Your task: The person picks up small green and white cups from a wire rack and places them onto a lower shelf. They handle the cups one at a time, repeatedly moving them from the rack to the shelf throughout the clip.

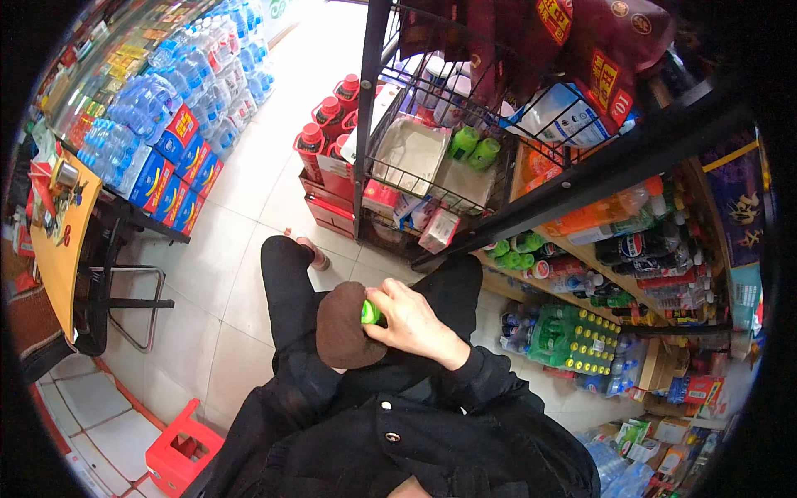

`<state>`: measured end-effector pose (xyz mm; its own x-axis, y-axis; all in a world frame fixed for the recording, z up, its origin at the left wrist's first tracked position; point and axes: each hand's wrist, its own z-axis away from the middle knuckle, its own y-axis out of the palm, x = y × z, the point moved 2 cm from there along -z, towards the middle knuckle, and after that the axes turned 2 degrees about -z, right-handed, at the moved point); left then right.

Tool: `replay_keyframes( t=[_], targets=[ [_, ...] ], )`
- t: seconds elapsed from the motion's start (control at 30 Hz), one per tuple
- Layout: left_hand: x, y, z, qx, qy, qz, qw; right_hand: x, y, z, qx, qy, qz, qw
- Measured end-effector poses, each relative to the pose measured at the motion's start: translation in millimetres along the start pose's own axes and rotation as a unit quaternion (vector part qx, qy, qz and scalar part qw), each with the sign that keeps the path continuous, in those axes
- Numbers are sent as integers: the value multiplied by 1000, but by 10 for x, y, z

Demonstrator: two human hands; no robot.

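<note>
My right hand is closed around a small bright green container, over my lap. Right beside it is a dark brown cloth or mitt, which touches the container's left side. My left hand is mostly hidden by this brown cloth, and just a sliver of skin shows below it. Whether its fingers grip anything cannot be seen. Two similar green containers lie in the black wire basket ahead, alongside an open pale carton tray.
Shelves of drink bottles rise close on my right, framed by a black metal post. Red-capped bottles stand ahead on the tiled floor. At left are shrink-wrapped water bottles, a wooden desk and a red plastic stool.
</note>
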<state>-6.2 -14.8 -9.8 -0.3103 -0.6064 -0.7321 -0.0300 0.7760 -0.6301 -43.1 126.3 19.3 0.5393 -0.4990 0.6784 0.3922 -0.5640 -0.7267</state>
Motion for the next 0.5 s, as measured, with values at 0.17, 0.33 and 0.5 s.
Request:
replay_keyframes(
  t=[0.17, 0.33, 0.5],
  targets=[
    [21, -103, -139, -58, 19, 48, 997, -16, -349, -119, 10, 34, -206, 978],
    [-299, -372, -360, -44, 121, 86, 988, -105, -348, -73, 7, 191, -539, 820],
    [16, -143, -97, -98, 63, 25, 993, -198, -322, -71, -49, 58, -275, 958]
  ],
)
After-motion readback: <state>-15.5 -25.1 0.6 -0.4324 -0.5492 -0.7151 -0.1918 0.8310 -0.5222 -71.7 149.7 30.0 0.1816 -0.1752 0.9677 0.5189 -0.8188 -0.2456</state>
